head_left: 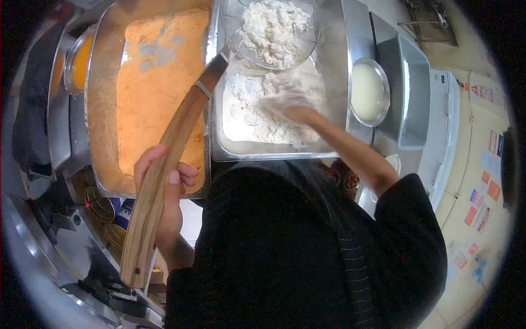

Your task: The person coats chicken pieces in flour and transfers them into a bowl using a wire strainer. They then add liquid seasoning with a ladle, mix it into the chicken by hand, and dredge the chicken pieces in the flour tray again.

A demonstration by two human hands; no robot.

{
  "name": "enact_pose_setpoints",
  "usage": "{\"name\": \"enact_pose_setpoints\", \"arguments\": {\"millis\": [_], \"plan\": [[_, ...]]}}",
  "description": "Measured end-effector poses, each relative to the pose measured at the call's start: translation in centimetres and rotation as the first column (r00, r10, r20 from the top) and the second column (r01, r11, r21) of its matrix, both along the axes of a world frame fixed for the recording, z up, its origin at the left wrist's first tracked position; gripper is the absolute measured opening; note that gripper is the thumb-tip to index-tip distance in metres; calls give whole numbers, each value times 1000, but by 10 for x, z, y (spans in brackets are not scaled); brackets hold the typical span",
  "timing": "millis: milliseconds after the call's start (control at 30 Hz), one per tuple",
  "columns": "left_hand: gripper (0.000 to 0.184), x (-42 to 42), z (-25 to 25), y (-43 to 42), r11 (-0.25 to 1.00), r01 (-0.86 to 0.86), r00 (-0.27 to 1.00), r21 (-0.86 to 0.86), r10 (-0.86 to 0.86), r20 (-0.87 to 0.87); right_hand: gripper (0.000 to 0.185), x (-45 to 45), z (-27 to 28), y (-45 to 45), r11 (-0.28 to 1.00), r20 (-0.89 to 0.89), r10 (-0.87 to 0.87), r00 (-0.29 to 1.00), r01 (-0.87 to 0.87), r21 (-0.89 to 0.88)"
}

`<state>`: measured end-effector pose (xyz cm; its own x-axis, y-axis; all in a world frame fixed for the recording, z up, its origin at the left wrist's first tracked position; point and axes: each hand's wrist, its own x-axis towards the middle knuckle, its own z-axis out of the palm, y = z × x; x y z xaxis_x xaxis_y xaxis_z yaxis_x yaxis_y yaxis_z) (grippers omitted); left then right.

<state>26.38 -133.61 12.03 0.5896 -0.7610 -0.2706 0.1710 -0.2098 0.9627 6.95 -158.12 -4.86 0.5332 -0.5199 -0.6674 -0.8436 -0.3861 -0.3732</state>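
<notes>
My left hand (170, 186) is wrapped round a long curved wooden handle (164, 170), which has a metal band near its upper end. That end reaches the rim of a wire strainer (276, 30) heaped with white floury pieces. Below the strainer lies a metal tray (274, 151) of white flour. My right hand (290, 101) is over the flour in this tray, coated white and blurred by motion, so its fingers cannot be made out.
To the left is a metal tray (104, 189) of orange powder, with a bowl of orange liquid (82, 61) beyond it. At the right stand a bowl of pale liquid (368, 92) and a grey plastic bin (413, 93). Cans (116, 233) sit low at the left.
</notes>
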Motion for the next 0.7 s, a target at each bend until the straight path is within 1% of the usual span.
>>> {"name": "enact_pose_setpoints", "arguments": {"millis": [33, 100, 133, 200, 233, 300, 333, 400, 433, 467, 500, 533, 567, 600, 633, 667, 700], "plan": [[35, 0, 1, -1, 1000, -9, 1000, 4, 9, 10, 89, 8, -4, 10, 998, 56, 33, 998, -36, 42], [35, -1, 3, -2, 1000, 1, 1000, 4, -1, 16, 85, 20, 23, 37, 985, -64, 170, 983, -167, 50], [36, -2, 4, -1, 1000, 4, 1000, 1, -4, 15, 85, 21, 23, 43, 985, -63, 166, 984, -163, 51], [36, -3, 1, 0, 1000, 6, 1000, -2, -6, 7, 82, 21, 24, 46, 947, -165, 295, 941, -265, 183], [36, -3, 0, 1, 1000, 5, 1000, -1, -5, 3, 82, 19, 23, 45, 946, -166, 297, 940, -267, 182], [36, -1, -2, 3, 1000, 3, 1000, 4, -3, -5, 76, 12, 20, 42, 947, 13, 280, 960, -278, 163], [36, -1, -2, 3, 1000, 0, 1000, 6, 0, -13, 76, 12, 22, 36, 946, 14, 282, 959, -281, 160], [36, -1, -3, 3, 1000, 5, 1000, -12, -5, -20, 66, 15, 26, 23, 833, 24, 411, 911, -387, 395], [35, -1, -3, 3, 999, 9, 1000, -31, -10, -27, 66, 11, 27, 18, 832, 27, 415, 910, -391, 394], [35, -1, -1, 3, 1000, 3, 1000, -30, -4, -24, 59, 4, 27, 13, 842, 20, 250, 968, -228, 489], [35, -1, 1, 3, 1000, -1, 1000, -1, 1, -26, 52, -2, 28, 9, 814, -8, 85, 996, -64, 577], [35, -1, 1, 3, 1000, -7, 1000, 29, 7, -29, 52, -2, 37, 3, 812, -8, 95, 995, -73, 579], [35, -1, 1, 4, 999, -18, 999, 30, 19, -29, 53, 3, 58, -5, 786, 30, -82, 996, 46, 617], [35, -1, 0, 4, 1000, -10, 999, 24, 11, -35, 54, 9, 82, -15, 736, 60, -261, 964, 158, 658], [35, -1, 0, 4, 1000, 4, 999, 16, -3, -39, 55, 12, 102, -23, 664, 79, -437, 896, 262, 700], [35, 0, -1, 5, 1000, 7, 999, 17, -6, -35, 56, 9, 111, -30, 571, 89, -603, 793, 350, 743], [35, 0, -1, 5, 1000, 16, 1000, 8, -16, -23, 57, 0, 95, -59, 464, 147, -603, 784, 195, 864]]}}
